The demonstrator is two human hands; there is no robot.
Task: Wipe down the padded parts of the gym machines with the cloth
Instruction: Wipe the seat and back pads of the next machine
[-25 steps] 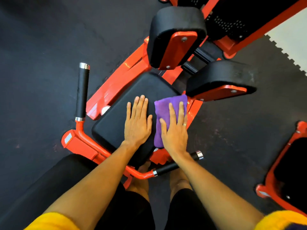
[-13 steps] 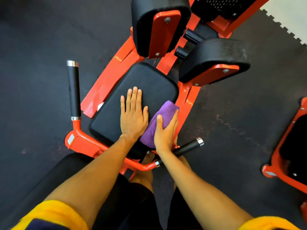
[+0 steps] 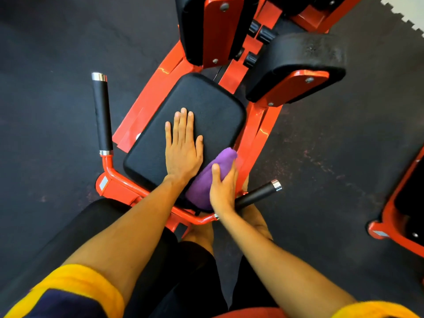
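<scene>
Cloth (image 3: pixel 205 182) slid to seat (image 3: pixel 202 104) edge (under right hand (image 3: pixel 223 188)).

The left hand (image 3: pixel 182 150) lies flat on the seat pad (image 3: pixel 206 106), towards its near edge and about midway across. The cloth (image 3: pixel 205 183) drapes over the pad's right edge by the near right corner, just right of the left hand. The right hand (image 3: pixel 223 188) holds it there from the right side. The left handle (image 3: pixel 102 113) stands off the pad's left edge. The right handle (image 3: pixel 258 195) juts out beyond the near right corner. Behind the far edge rises an upright pad (image 3: pixel 190 31), and a side pad (image 3: pixel 298 60) sits behind and to the right. A second machine (image 3: pixel 399 216) stands well apart on the floor (image 3: pixel 46 65) at the right.
</scene>
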